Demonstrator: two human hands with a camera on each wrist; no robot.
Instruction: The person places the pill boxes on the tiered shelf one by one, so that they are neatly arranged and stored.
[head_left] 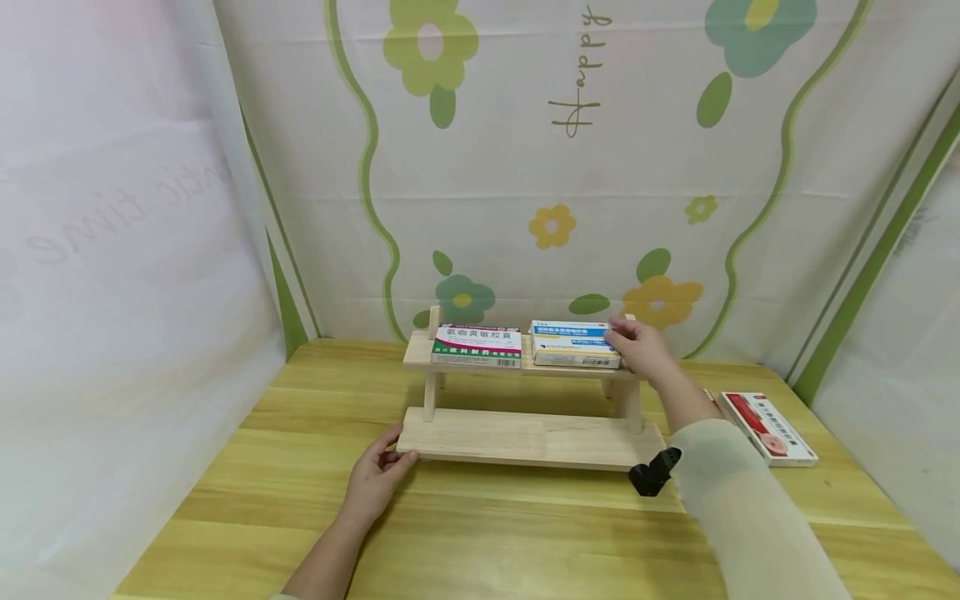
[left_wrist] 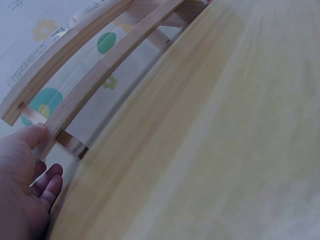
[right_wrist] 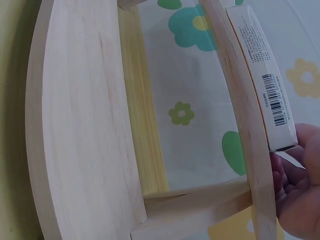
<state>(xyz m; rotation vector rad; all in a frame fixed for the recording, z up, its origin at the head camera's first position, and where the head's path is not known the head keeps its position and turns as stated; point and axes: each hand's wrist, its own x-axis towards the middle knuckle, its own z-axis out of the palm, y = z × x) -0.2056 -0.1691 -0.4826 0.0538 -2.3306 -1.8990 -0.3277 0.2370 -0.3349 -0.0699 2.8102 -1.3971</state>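
Note:
A two-tier wooden shelf (head_left: pixel 525 437) stands on the table. On its upper board lie a blue-and-white medicine box (head_left: pixel 566 343), at the right, and a green, white and magenta medicine box (head_left: pixel 476 343), at the left. My right hand (head_left: pixel 643 352) holds the blue-and-white box by its right end. In the right wrist view, that box's barcoded side (right_wrist: pixel 270 95) runs along the board's edge, and the fingers are partly hidden at its end. My left hand (head_left: pixel 371 482) grips the lower board's left end, its thumb against the wood in the left wrist view.
A red-and-white medicine box (head_left: pixel 772 429) lies on the wood-grain table (head_left: pixel 480 533) right of the shelf, partly behind the right forearm. A black wrist device (head_left: pixel 654 472) sits at the right sleeve. Flower-printed cloth (head_left: pixel 480 167) hangs behind and at both sides.

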